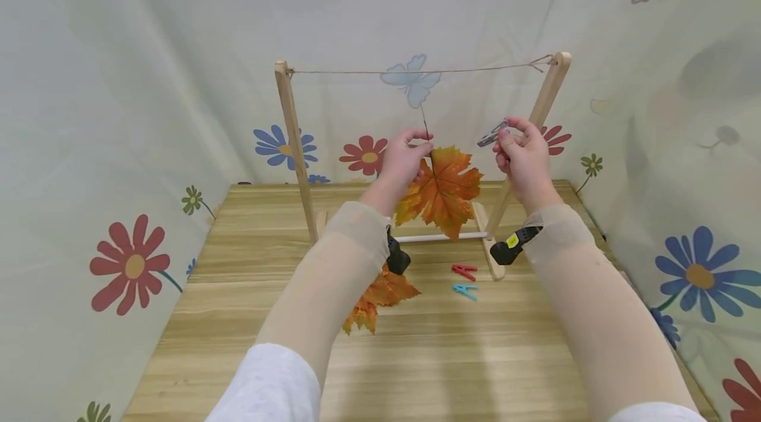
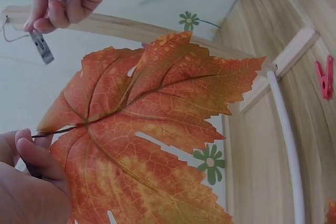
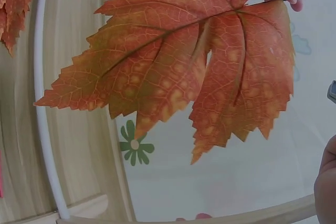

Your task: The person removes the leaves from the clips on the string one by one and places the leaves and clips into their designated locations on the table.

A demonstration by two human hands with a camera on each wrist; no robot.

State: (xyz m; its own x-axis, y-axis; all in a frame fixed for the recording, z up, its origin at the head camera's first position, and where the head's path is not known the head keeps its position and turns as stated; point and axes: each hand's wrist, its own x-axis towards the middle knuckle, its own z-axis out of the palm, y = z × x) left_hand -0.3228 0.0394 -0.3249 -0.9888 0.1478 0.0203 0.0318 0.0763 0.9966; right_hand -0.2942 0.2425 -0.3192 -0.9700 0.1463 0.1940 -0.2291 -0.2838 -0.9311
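My left hand [image 1: 406, 156] pinches the thin stem of an orange maple leaf [image 1: 441, 191] and holds it up in front of a wooden rack [image 1: 294, 138], below the string [image 1: 416, 71] stretched between its two posts. The leaf [image 2: 152, 140] fills the left wrist view, with my fingertips [image 2: 31, 156] on its stem. It hangs the same way in the right wrist view, leaf [image 3: 184, 66]. My right hand [image 1: 523, 151] pinches a grey clothespin [image 1: 492, 134] to the right of the leaf, seen as clothespin [image 2: 42, 46] in the left wrist view.
A second orange leaf [image 1: 380, 300] lies on the wooden table [image 1: 238, 290] under my left forearm. A red clothespin [image 1: 464, 271] and a blue clothespin [image 1: 465, 290] lie by the rack's right foot. Flower-print cloth walls [image 1: 119, 144] close in on three sides.
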